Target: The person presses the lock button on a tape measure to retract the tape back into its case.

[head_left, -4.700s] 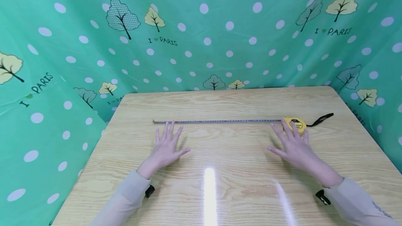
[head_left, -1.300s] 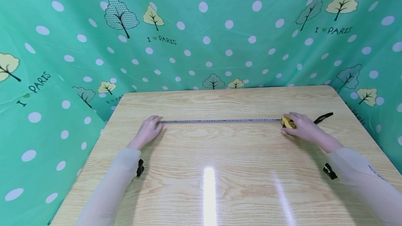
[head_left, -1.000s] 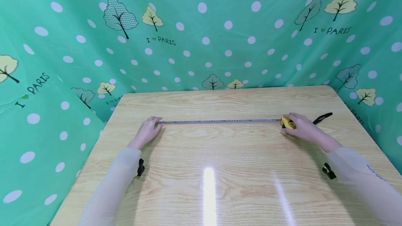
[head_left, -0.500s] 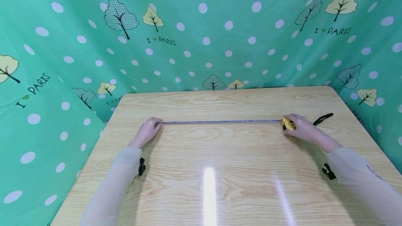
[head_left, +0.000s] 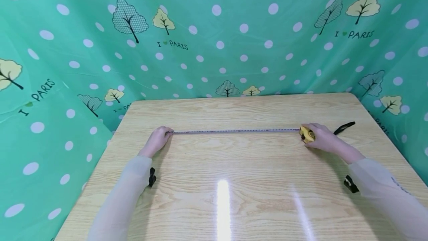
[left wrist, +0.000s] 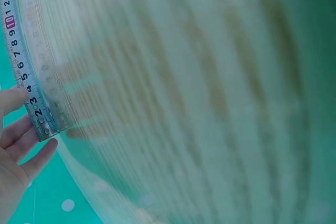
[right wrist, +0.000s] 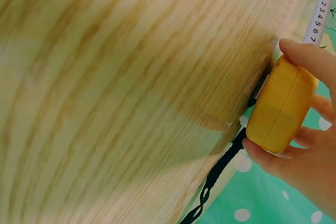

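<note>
The left hand pinched the extended blade, the right hand gripped the yellow case — a holding step, the next move likely wanting steadiness.

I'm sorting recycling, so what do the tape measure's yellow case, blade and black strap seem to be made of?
The yellow case looks like smooth, softly glossy plastic, with a moulded seam. The blade is probably thin metal, since it runs straight, though its white printed finish hides the core. The strap seems matte braided cord, its twists showing.
</note>
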Available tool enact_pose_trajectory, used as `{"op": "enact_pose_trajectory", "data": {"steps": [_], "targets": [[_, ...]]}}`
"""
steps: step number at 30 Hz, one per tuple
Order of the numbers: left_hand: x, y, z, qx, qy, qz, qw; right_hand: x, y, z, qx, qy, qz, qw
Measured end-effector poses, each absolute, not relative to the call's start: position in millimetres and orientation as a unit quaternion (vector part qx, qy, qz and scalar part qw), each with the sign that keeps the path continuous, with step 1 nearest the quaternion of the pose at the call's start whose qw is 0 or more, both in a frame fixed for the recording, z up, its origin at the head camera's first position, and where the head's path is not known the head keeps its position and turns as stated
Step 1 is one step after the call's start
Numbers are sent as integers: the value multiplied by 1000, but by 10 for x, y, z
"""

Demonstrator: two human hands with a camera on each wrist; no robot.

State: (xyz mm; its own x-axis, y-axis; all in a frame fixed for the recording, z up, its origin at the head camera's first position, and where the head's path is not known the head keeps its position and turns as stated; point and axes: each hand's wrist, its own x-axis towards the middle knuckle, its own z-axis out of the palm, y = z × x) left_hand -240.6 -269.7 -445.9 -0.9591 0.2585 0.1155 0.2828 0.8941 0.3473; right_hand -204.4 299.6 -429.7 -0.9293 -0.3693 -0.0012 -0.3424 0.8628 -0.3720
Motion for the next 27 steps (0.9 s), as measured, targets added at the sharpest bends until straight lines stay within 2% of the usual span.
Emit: {"op": "enact_pose_trajectory", "data": {"steps": [9, 27], "targets": [[-2431, -2703, -4467, -142, -972, -182, 53, -2061, 3021, -4323, -191, 963, -187, 32], [-2476, -2736, -4503, -144, -969, -188, 62, -2057, 3034, -4298, -178, 964, -187, 63]]}}
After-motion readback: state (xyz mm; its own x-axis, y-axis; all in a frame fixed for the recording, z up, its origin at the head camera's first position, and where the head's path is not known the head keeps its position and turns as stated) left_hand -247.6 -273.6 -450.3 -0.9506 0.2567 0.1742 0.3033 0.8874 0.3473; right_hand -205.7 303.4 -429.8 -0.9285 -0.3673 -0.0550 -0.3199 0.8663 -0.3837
